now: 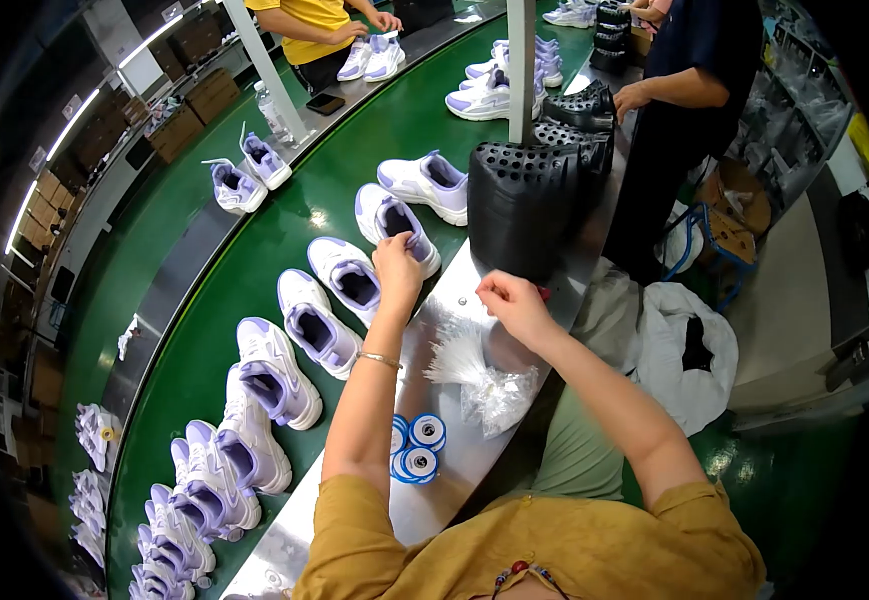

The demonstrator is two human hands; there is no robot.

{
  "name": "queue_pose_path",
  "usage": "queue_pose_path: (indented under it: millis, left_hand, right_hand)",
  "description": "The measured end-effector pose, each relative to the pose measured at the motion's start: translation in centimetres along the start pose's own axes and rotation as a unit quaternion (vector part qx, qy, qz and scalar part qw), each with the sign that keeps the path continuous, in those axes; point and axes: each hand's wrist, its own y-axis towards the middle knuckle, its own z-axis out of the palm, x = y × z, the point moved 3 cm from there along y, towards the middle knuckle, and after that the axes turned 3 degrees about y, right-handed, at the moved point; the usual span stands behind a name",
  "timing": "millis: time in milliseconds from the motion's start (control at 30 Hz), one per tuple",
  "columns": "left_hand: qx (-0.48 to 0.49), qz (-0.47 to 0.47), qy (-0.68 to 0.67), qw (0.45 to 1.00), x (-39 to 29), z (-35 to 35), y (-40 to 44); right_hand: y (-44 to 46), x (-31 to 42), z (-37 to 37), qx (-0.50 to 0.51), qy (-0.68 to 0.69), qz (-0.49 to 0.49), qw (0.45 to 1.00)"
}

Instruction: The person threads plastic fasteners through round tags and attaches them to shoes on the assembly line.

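Touching the collar of one white-and-lilac, dark-lined shoe (374, 208), the left fingers (401, 244) are at its opening — pinching or not, I cannot tell. The right fingers (496, 287) curl, tips close together. Nearer the body than these, on the metal desk (451, 315), lie one bundle of clear plastic strips (456, 362) and at least three round blue-rimmed discs (420, 462).

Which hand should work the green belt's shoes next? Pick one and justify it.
Left, most likely: the left hand is right at a white-and-lilac shoe, while the right hand hangs over the metal ledge, farther from that shoe.
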Motion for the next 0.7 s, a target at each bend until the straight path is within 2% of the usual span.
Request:
queue_pose_path:
  millis: [33,67,133,200,267,500,633,700]
  left_hand:
    - [-0.05,-0.034,-0.038,0.997,0.0,-0.4,-0.3]
    - [-0.051,-0.035,-0.035,0.997,0.4,-0.3,-0.4]
    - [-0.074,-0.129,-0.126,0.981,1.9,0.1,-0.7]
    - [-0.058,-0.142,-0.14,0.978,1.4,0.0,-1.3]
    - [0.001,-0.243,-0.338,0.909,0.3,0.2,-1.9]
    - [0.018,-0.268,-0.429,0.862,0.3,0.4,-2.5]
    - [0.025,-0.269,-0.429,0.862,0.7,0.5,-2.5]
    - [0.024,-0.273,-0.447,0.851,0.8,0.7,-2.4]
  right_hand:
    - [0.9,0.2,0.5,-0.039,-0.03,-0.051,0.998]
    - [1.7,0.5,1.0,-0.037,-0.027,-0.051,0.998]
    - [3.4,1.5,1.6,-0.055,-0.121,-0.085,0.988]
    - [5.4,0.7,2.5,-0.071,-0.145,-0.081,0.983]
    - [6.8,0.6,3.0,-0.112,-0.219,-0.082,0.966]
    - [9.6,-0.5,4.5,-0.102,-0.352,-0.073,0.927]
    - [10.0,0.1,5.0,-0.088,-0.36,-0.094,0.924]
    - [10.1,0.1,5.7,-0.032,-0.338,-0.131,0.932]
